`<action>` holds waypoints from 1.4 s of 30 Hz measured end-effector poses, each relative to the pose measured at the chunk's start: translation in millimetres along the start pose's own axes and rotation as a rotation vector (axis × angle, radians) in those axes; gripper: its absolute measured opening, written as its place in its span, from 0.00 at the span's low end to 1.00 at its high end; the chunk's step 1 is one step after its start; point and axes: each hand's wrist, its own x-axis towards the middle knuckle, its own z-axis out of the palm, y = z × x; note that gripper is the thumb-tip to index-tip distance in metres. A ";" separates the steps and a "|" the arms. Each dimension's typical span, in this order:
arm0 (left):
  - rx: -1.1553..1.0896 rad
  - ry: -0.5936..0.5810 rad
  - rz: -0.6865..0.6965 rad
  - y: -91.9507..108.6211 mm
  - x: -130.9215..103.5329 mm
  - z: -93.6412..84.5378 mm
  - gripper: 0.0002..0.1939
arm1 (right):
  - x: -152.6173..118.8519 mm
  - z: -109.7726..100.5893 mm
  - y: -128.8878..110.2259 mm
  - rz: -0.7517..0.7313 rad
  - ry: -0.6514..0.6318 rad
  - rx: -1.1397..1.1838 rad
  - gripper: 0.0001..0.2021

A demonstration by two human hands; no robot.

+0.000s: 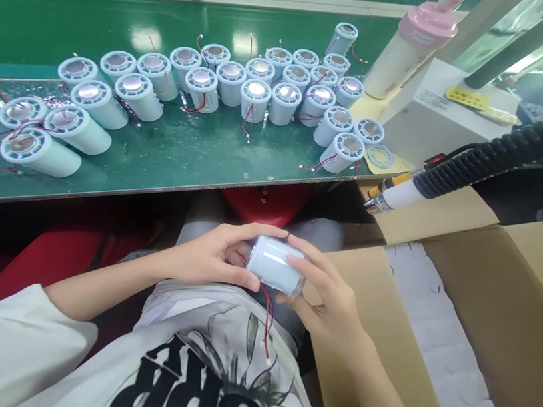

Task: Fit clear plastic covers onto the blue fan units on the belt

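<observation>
Above my lap I hold a light-blue cylindrical housing (pixel 274 262) lying on its side, one end toward each hand. My left hand (pixel 231 255) is closed around its left end, with the thumb below and fingers above. Around the right end, my right hand (pixel 325 288) is closed too; clear plastic shows at that end. Red and dark wires (pixel 267 317) hang from the left end and finish in a small white connector. Several similar blue housings (pixel 255 97) with wires stand or lean on the green bench (pixel 198 153) in front of me.
An open cardboard box (pixel 528 320) with white paper (pixel 438 341) inside stands at my right. A black ribbed hose (pixel 512 146) reaches over it. Behind are a pink-capped bottle (pixel 398 53) and a white machine (pixel 436 112). A flat blue ring (pixel 380 156) lies at the bench corner.
</observation>
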 end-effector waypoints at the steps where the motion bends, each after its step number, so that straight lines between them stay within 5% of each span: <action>1: 0.043 -0.007 0.026 0.5 0.2 -1.4 0.39 | -0.5 0.6 -1.1 0.097 0.002 0.107 0.27; 5: 0.086 -0.057 0.096 2.7 -0.2 -5.0 0.40 | -0.7 2.9 -6.7 0.364 0.009 0.529 0.26; 15: -0.189 -0.093 -0.080 -13.8 -1.7 2.9 0.40 | 4.5 2.0 -14.2 0.602 -0.037 0.639 0.26; 18: -0.077 -0.084 -0.080 -14.2 1.8 0.1 0.39 | 3.6 7.4 -12.3 0.650 -0.011 0.792 0.25; 24: 0.519 -0.110 0.247 -5.9 8.3 -2.6 0.39 | 3.8 12.4 -6.3 0.860 -0.042 0.966 0.25; 29: 0.328 -0.030 0.148 -5.5 12.2 6.5 0.33 | 9.0 9.7 -7.6 0.942 -0.214 0.978 0.37; 32: 0.078 -0.020 -0.055 -3.3 13.3 11.4 0.36 | 2.9 -19.0 0.7 0.845 -0.048 0.776 0.36; 35: -0.118 0.022 -0.119 0.5 13.7 14.7 0.35 | -21.9 -74.0 28.3 0.691 0.492 0.383 0.19; 37: -0.208 0.048 -0.128 2.0 14.1 16.8 0.34 | -48.0 -111.8 57.6 0.712 0.734 0.172 0.14; 40: -0.224 0.060 -0.114 2.2 14.9 20.1 0.33 | -90.6 -144.9 102.8 0.836 0.774 -0.066 0.17; 42: -0.200 0.051 -0.098 1.9 15.5 21.8 0.33 | -114.7 -146.3 121.7 0.899 0.636 -0.146 0.20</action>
